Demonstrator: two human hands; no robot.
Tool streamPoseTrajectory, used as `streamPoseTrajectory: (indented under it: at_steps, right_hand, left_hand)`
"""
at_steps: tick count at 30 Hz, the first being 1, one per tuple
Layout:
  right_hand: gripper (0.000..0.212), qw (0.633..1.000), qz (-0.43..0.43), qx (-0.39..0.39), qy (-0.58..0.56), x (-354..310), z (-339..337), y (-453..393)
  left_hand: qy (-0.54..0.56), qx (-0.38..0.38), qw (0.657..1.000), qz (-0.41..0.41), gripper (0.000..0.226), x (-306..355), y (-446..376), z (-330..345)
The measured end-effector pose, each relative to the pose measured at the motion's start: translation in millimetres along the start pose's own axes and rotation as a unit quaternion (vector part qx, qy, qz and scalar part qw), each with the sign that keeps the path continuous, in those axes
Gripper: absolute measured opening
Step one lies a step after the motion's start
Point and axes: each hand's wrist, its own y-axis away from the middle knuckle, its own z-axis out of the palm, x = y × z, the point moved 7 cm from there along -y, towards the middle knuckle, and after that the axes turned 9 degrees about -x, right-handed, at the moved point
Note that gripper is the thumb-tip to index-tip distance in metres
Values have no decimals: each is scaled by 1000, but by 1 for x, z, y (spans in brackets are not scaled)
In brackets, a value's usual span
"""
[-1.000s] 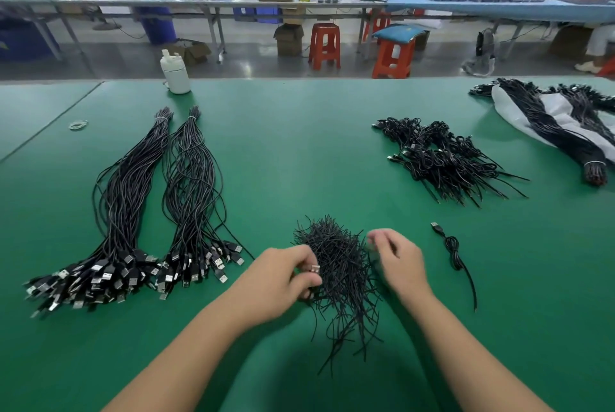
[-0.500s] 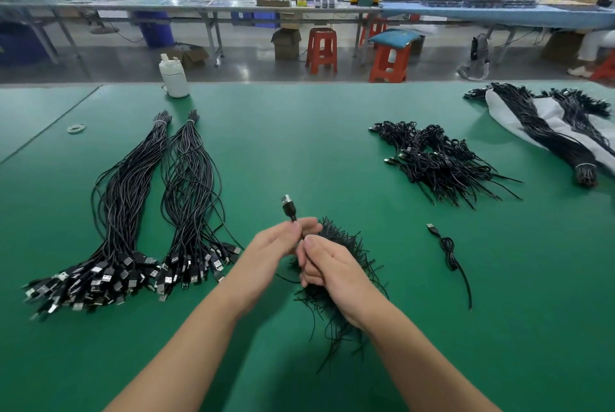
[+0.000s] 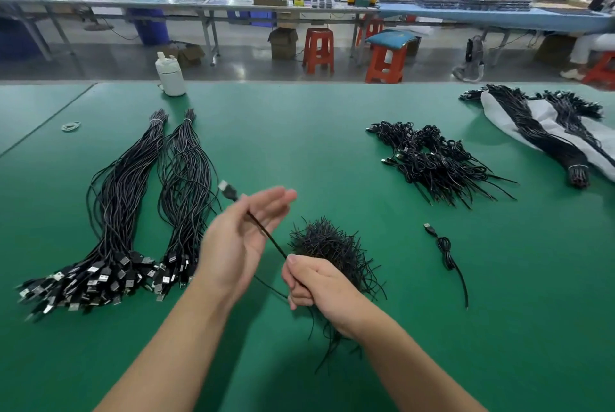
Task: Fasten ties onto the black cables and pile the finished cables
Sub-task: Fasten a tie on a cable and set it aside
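While the right hand (image 3: 316, 285) grips a black cable (image 3: 266, 235) at frame centre, the left hand (image 3: 239, 238) lies open, fingers straight, the cable crossing its palm. A heap of ties (image 3: 332, 245) sits partly hidden behind the right hand. Two untied bundles (image 3: 126, 212) lie at left, finished cables (image 3: 432, 162) upper right, one tied cable (image 3: 446, 252) nearby. A white bottle (image 3: 170, 74) stands on the green table (image 3: 299, 139); red stools (image 3: 318, 49) stand beyond.
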Motion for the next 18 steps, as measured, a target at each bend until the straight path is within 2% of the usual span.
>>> streamPoseTrajectory:
  at_steps: [1,2,4,6,9,12,14,15,16,18]
  right_hand:
    - [41,1000,6,5,-19,3,0,-1]
    - [41,999,7,11,-44,6,-1,-2]
    - [42,995,-1,17,-95,7,-2,-6]
    - [41,990,-4,19,-138,8,-3,-12]
    - [41,988,19,25,-151,13,-4,-17]
    - [42,991,48,22,-120,20,-4,-19]
    - [42,987,59,32,-143,24,-6,-19]
    - [42,984,65,43,-161,26,-8,-18]
    - [43,981,70,53,-173,28,-9,-17]
    - [45,981,74,61,-168,31,-9,-14]
  left_hand:
    - [80,-1,997,5,45,8,-3,-4]
    - [115,-11,993,-3,40,15,-4,-8]
    - [124,-64,989,-44,29,26,-1,-8]
    - [124,-134,976,-121,26,21,6,-6]
    - [-16,-211,944,-253,34,1,22,-10]
    - [-228,-298,857,-353,48,-20,38,-15]
    - [-351,-296,795,-397,46,-32,45,-22]
    - [-397,-273,776,-406,44,-36,45,-26]
    - [-425,-238,776,-401,42,-37,43,-30]
    - [-413,-147,828,-350,38,-39,34,-36]
